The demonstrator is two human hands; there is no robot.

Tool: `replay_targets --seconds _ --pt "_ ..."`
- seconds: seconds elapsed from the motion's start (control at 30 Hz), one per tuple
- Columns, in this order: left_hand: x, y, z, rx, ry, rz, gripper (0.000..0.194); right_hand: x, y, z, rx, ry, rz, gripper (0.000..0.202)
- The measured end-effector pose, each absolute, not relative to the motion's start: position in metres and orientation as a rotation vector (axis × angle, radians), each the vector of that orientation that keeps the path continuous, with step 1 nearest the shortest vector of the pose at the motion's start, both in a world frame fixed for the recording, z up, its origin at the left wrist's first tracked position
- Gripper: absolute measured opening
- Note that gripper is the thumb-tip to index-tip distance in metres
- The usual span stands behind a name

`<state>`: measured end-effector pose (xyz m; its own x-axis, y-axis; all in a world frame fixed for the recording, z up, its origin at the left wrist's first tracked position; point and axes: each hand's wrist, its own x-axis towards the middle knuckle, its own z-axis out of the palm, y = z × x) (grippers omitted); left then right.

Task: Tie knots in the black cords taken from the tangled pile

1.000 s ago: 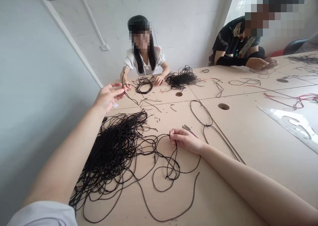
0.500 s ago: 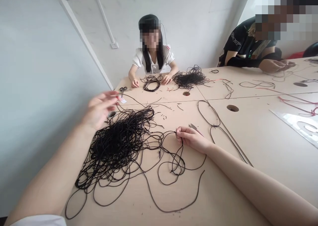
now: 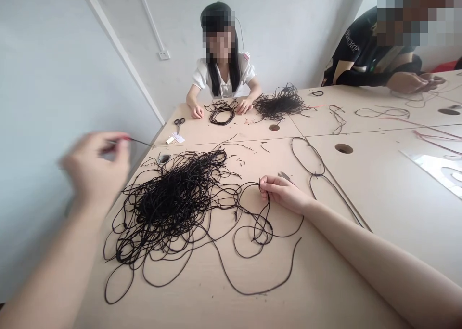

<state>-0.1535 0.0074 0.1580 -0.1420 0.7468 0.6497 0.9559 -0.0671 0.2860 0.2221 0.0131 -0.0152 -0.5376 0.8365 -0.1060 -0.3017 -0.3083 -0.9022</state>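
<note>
At the left, my left hand (image 3: 99, 167) is raised beyond the table's edge, blurred by motion. Its thumb and fingertips pinch a thin black cord (image 3: 142, 142), whose far part is lost to sight. My right hand (image 3: 283, 191) rests over the table with thumb and fingers closed on a black cord (image 3: 269, 208) that runs down into loose loops. Between the hands lies a large tangled pile of black cords (image 3: 173, 194). Beside my right hand is a small metal-tipped tool (image 3: 285, 176), partly covered by that hand.
Scissors (image 3: 178, 122) and small paper tags (image 3: 176, 137) lie beyond the pile. A knotted cord loop (image 3: 317, 175) is at the right. Across the table (image 3: 342, 271), a person in white (image 3: 225, 78) sits by coiled cords (image 3: 221, 113); another person works at the far right.
My left hand has swung left and toward me, away from the pile, with the cord in its fingers. My right hand keeps its pinch. The view has shifted slightly.
</note>
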Motion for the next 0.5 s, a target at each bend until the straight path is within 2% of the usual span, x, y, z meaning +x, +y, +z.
replay_targets --seconds 0.07,0.17,0.27,0.37,0.5 --pt "-0.144 0.018 0.134 -2.284 -2.141 -0.721 0.029 0.222 0.013 -0.015 -0.749 -1.151 1.914 0.015" --pt "-0.138 0.031 0.113 -2.814 -2.272 -0.470 0.042 0.222 0.012 -0.013 -0.751 -1.155 1.902 0.017" --pt "-0.135 0.035 0.121 -2.927 -2.274 -0.281 0.053 0.221 0.012 -0.012 -0.758 -1.167 1.898 0.016" --pt "-0.125 0.032 0.146 -2.763 -2.226 -0.661 0.049 0.220 0.012 -0.013 -0.759 -1.204 1.885 0.016" --pt "-0.093 0.022 0.169 -2.766 -2.010 -0.950 0.034 0.222 0.013 -0.014 -0.775 -1.212 1.878 0.018"
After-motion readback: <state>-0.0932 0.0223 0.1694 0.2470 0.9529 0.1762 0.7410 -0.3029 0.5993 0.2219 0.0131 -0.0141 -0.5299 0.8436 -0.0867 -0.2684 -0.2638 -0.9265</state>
